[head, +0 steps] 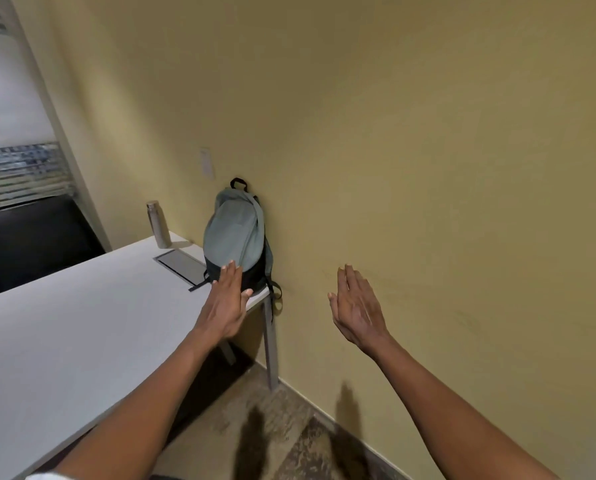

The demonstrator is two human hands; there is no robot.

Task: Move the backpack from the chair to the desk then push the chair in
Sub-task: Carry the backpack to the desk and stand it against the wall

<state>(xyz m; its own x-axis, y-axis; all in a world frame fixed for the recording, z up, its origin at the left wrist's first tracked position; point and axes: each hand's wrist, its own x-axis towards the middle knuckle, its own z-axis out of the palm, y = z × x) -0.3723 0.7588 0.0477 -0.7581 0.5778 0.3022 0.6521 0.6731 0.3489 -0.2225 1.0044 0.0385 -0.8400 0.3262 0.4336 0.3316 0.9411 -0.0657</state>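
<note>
A grey-green backpack (235,233) with a black base and black top loop stands upright on the far right corner of the white desk (81,323), leaning against the yellow wall. My left hand (229,303) is flat and open just in front of its base, fingertips near or touching the black bottom. My right hand (357,306) hovers open in the air to the right of the desk corner, holding nothing. No chair is in view.
A steel water bottle (158,224) stands at the desk's back edge, left of the backpack. A grey cable-port cover (182,263) is set into the desktop beside the bag. A desk leg (270,344) drops to the carpet. A dark panel and window blinds are at left.
</note>
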